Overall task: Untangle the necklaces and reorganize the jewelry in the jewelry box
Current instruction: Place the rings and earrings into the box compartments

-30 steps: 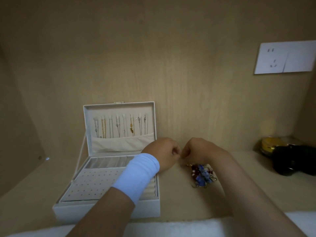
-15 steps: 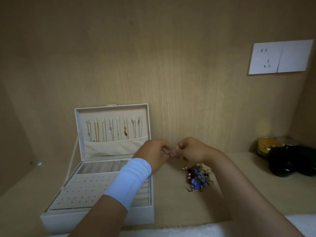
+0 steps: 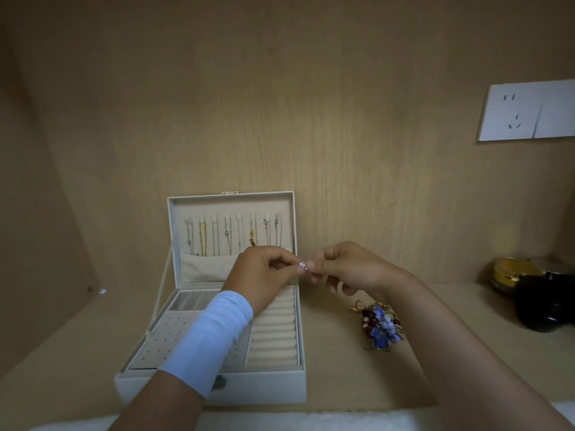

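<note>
1. While both hands hover over the right edge of the box, a small sparkling piece (image 3: 303, 266) is pinched between them. It may be a ring or a stud, but it is too small to tell.
2. The left hand (image 3: 264, 275) and the right hand (image 3: 351, 269) each clamp thumb and curled fingertips on that piece.
3. Just below, the jewelry box (image 3: 249, 390) stands open. About 8 necklaces (image 3: 230, 234) hang straight and separate in its lid, so the untangling looks largely done.
4. The ring rolls (image 3: 273, 331) and the earring panel (image 3: 158, 340) show no jewelry I can make out, so filling them seems to remain.
5. A cluster of beaded pieces (image 3: 381, 328) lies unsorted on the shelf (image 3: 342, 377), near the box.
</note>
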### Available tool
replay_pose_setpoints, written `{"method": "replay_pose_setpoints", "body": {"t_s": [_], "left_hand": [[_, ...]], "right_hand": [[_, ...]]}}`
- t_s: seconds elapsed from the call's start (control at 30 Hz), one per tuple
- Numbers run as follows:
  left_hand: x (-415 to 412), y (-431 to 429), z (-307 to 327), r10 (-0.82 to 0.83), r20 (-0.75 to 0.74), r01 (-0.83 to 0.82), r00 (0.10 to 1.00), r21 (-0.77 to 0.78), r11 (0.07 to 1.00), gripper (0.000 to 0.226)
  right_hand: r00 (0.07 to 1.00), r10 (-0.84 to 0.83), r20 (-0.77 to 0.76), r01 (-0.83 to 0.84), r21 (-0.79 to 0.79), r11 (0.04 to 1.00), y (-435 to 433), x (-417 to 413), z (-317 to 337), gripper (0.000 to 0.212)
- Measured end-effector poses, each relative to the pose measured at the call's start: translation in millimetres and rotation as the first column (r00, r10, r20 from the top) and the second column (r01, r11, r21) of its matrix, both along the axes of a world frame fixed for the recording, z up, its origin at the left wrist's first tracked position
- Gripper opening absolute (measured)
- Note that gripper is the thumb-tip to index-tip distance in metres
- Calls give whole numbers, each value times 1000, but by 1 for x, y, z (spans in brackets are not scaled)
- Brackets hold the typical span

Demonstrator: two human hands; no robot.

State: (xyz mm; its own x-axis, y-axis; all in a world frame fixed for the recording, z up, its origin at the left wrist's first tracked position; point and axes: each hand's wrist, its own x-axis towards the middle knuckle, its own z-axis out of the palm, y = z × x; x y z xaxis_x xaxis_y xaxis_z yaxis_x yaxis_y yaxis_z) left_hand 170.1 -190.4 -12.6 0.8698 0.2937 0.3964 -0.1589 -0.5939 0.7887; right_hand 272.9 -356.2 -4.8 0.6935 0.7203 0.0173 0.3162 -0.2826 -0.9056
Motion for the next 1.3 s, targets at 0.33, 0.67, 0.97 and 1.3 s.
{"method": "replay_pose_setpoints", "body": {"t_s": [0.33, 0.67, 0.97, 1.3], "left_hand": [[-48, 22, 15, -24, -142, -13, 990, -249, 968, 7], [-81, 50, 2, -55, -116, 7, 992, -381, 925, 10], [-104, 75, 1, -168, -119, 106, 979, -404, 908, 13], [-112, 89, -3, -170, -47, 122, 984, -516, 848, 16]], "right_hand": [[947, 58, 317, -114, 161, 980, 32, -41, 15, 18], [929, 2, 371, -94, 230, 969, 64, -76, 3, 14], [918, 39, 394, -152, 261, 953, 77, -95, 0, 15], [882, 84, 464, -217, 242, 946, 104, -107, 11, 22]]}}
